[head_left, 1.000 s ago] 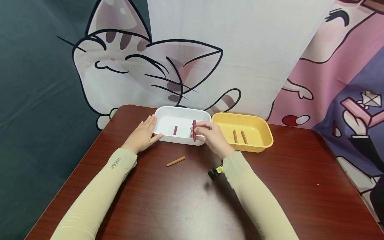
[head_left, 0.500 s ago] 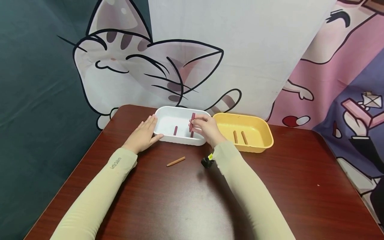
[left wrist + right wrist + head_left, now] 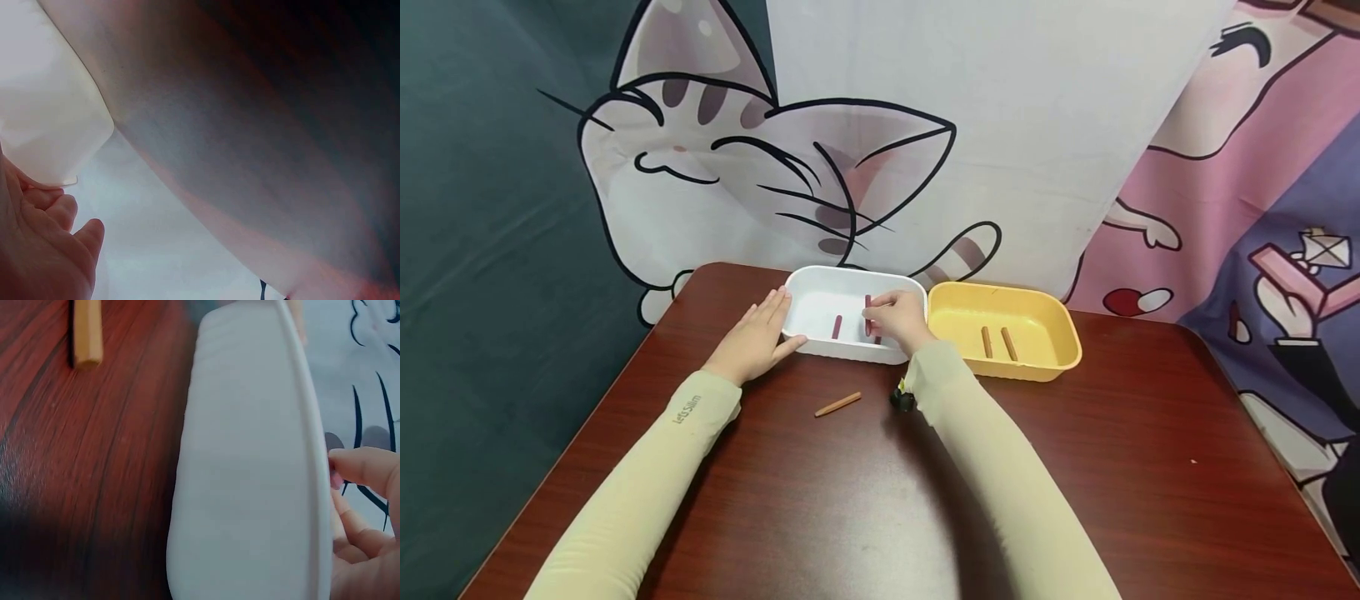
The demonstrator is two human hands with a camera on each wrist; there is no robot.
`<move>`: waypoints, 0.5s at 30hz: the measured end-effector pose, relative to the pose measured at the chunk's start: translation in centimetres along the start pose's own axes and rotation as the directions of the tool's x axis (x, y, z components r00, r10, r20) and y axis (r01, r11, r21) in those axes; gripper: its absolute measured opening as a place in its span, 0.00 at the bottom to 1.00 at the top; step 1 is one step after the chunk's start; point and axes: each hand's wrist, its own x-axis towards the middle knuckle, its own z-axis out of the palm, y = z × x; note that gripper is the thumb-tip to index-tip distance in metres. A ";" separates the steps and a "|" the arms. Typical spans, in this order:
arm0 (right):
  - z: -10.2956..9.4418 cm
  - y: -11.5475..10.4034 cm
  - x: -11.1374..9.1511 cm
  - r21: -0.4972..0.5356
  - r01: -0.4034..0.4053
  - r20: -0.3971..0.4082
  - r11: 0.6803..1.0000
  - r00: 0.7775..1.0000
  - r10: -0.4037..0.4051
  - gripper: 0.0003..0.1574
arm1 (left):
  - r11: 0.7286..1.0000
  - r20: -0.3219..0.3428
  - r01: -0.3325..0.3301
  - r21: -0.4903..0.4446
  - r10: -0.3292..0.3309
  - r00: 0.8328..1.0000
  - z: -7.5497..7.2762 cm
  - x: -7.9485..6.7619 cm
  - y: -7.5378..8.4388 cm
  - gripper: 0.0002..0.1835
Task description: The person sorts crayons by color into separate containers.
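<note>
My right hand [image 3: 899, 319] pinches a dark red crayon [image 3: 868, 315] between thumb and fingers, inside the white tray [image 3: 820, 292]. Another dark red crayon [image 3: 837, 327] lies in the tray to its left, and a third is mostly hidden below the hand. In the right wrist view, the tray wall [image 3: 250, 444] covers most of the held crayon; a pinkish bit shows at the fingertips. My left hand [image 3: 752, 337] rests against the tray's left end, fingers straight, thumb at the front rim. The left wrist view shows several of its fingers beside the tray [image 3: 56, 94].
A yellow tray [image 3: 1063, 346] stands right beside the white one, with two orange-brown crayons [image 3: 987, 342] lying in it. One orange-brown crayon [image 3: 838, 405] lies on the dark wooden table [image 3: 820, 500] in front of the white tray. A cat-printed cloth [image 3: 880, 192] hangs behind.
My right hand has moved left and farther into the white tray with the dark red crayon, its arm following. The left hand stays in place on the tray.
</note>
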 end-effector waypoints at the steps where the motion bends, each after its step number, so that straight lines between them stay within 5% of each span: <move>1: 0.2 0.0 0.1 -0.055 0.002 0.001 0.998 1.000 -0.002 0.12 | 1.000 0.000 0.000 0.000 0.000 1.000 0.0 0.0 0.0 0.48; 4: 0.6 0.1 0.3 -0.205 0.020 0.000 0.978 1.000 -0.020 0.11 | 1.000 0.002 -0.001 0.003 0.001 1.000 0.0 -0.1 -0.1 0.48; 10: 1.4 0.0 0.3 -0.447 0.086 -0.014 0.891 0.995 -0.103 0.07 | 1.000 -0.005 -0.003 0.002 0.003 1.000 -0.1 -0.1 -0.1 0.48; 15: 1.8 0.2 0.4 -0.515 0.086 -0.032 0.853 0.992 -0.119 0.08 | 1.000 -0.008 -0.007 0.000 0.007 1.000 0.0 0.0 -0.2 0.48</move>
